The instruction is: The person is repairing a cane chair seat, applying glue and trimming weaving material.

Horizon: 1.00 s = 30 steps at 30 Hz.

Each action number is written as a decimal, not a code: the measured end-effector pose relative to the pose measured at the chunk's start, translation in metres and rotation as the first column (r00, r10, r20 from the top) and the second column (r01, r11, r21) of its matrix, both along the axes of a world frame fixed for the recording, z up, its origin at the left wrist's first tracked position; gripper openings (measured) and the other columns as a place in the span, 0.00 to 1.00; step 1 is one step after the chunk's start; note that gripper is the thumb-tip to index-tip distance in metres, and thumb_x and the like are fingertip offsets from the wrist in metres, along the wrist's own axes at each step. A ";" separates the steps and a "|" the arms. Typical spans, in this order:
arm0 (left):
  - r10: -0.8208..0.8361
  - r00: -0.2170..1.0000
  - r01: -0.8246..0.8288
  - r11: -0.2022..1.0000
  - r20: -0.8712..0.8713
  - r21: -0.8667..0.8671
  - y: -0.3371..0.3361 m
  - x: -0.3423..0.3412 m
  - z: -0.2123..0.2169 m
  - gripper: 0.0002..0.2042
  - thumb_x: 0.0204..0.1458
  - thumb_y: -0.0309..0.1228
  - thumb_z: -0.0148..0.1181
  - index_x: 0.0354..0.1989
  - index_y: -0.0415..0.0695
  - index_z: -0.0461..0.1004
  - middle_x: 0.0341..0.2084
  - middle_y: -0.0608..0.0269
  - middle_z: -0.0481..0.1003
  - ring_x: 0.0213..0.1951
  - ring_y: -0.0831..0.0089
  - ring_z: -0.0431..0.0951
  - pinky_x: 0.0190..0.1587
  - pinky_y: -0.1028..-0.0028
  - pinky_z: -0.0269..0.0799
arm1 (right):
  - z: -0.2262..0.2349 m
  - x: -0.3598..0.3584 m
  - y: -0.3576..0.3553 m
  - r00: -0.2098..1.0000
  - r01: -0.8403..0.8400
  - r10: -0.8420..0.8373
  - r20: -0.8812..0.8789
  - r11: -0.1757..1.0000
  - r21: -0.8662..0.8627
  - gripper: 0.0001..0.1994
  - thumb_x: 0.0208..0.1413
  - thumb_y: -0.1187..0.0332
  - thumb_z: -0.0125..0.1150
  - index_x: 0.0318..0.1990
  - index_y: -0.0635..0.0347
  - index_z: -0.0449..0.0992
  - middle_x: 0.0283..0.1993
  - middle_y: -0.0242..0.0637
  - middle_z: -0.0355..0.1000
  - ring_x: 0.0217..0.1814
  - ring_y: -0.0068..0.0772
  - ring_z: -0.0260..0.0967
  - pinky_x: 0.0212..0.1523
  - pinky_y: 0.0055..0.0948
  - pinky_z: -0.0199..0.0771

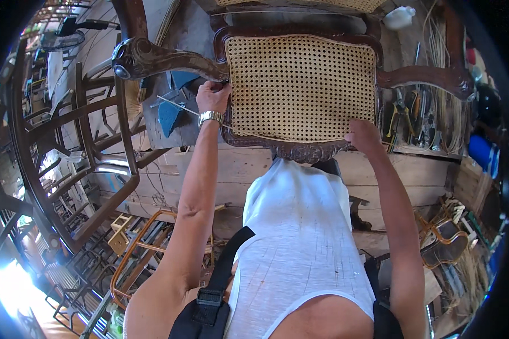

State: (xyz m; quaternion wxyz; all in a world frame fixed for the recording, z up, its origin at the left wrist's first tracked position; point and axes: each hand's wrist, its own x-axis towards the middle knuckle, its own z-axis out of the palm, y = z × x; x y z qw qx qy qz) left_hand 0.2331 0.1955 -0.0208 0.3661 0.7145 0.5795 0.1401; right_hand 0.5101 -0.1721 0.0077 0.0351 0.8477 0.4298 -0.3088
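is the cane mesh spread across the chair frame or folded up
Spread: the cane mesh spans the dark wooden frame from side to side, with no fold showing.

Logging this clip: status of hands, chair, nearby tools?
Left hand at chair frame, left side. Right hand at cane panel, lower right corner. Yellow-handled pliers right of frame, clear of hands.

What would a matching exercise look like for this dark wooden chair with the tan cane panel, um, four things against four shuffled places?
1. Tan woven cane panel
2. Silver metal wristwatch
3. Yellow-handled metal pliers
4. Bare right hand

A. Around the wrist of the left hand
B. At the panel's lower right corner
C. Inside the dark carved wooden frame
D. Lying to the right of that frame

Pairs: 1-C, 2-A, 3-D, 4-B
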 end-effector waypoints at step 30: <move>-0.214 0.965 0.249 0.928 -0.149 0.276 -0.008 -0.012 0.001 0.13 0.40 0.39 0.75 0.33 0.49 0.83 0.30 0.55 0.80 0.35 0.58 0.81 0.42 0.65 0.77 | -0.005 0.001 -0.001 1.000 0.000 0.000 0.019 1.000 0.014 0.18 0.44 0.59 0.74 0.41 0.57 0.78 0.38 0.47 0.79 0.45 0.52 0.79 0.44 0.50 0.79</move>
